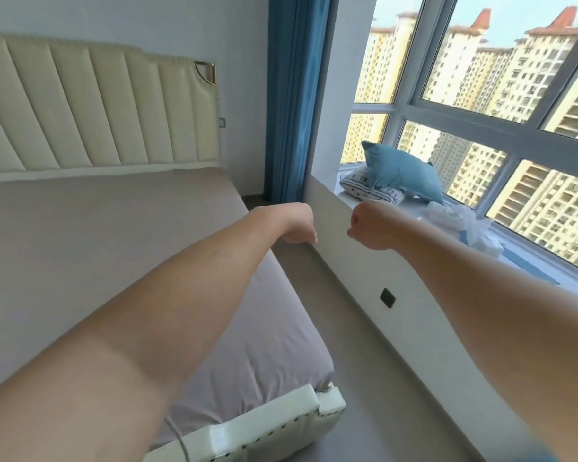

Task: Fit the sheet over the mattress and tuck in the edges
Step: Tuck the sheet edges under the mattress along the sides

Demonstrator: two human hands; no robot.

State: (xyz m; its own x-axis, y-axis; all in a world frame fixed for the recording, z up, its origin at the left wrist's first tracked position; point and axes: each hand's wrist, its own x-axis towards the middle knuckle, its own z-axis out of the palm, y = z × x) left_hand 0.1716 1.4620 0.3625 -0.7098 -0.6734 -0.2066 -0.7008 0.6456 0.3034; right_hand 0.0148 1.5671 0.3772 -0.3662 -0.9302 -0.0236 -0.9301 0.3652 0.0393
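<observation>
A greyish-pink sheet (97, 245) lies smooth over the mattress, and it wraps down over the near right corner (281, 361). Both my bare arms reach out over the bed's right edge and the floor gap. My left hand (297, 225) droops from a bent wrist with its fingers hanging down, holding nothing. My right hand (367, 225) is curled into a fist just to its right, in front of the sill wall, and nothing is visible in it. Neither hand touches the sheet.
A cream padded headboard (97, 111) and a white footboard (274, 418) frame the bed. A narrow grey floor strip (364, 345) runs between the bed and the window sill (414, 208). On the sill lie a blue pillow (401, 171), folded patterned cloth (364, 190) and crumpled white plastic (461, 221). A blue curtain (291, 95) hangs at the corner.
</observation>
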